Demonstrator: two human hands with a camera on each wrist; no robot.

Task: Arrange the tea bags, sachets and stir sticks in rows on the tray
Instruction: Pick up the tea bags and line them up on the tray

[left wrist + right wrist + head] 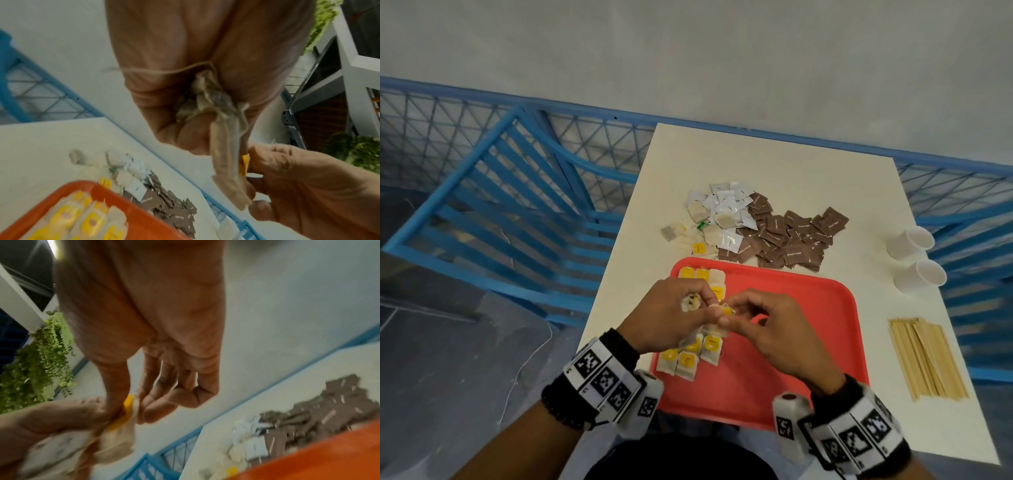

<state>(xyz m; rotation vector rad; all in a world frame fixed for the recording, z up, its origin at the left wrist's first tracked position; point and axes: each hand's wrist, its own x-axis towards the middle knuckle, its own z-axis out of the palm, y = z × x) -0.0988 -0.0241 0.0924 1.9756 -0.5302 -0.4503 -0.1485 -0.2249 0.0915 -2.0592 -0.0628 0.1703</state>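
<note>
Both hands meet above the left half of the red tray (808,325). My left hand (674,315) grips a small bunch of tea bags (205,104) in its curled fingers. One tea bag (228,175) hangs from that bunch. My right hand (750,322) pinches its yellow tag (726,311), also the yellow tag (126,412), between thumb and forefinger. Tea bags with yellow tags (690,359) lie in rows along the tray's left side. Beyond the tray sit loose tea bags (697,212), white sachets (726,205) and brown sachets (791,240). Wooden stir sticks (924,356) lie right of the tray.
Two white paper cups (914,260) lie on their sides at the white table's (774,157) right edge. A blue slatted chair (510,212) stands left of the table, with a blue mesh fence (602,137) behind. The tray's right half is bare.
</note>
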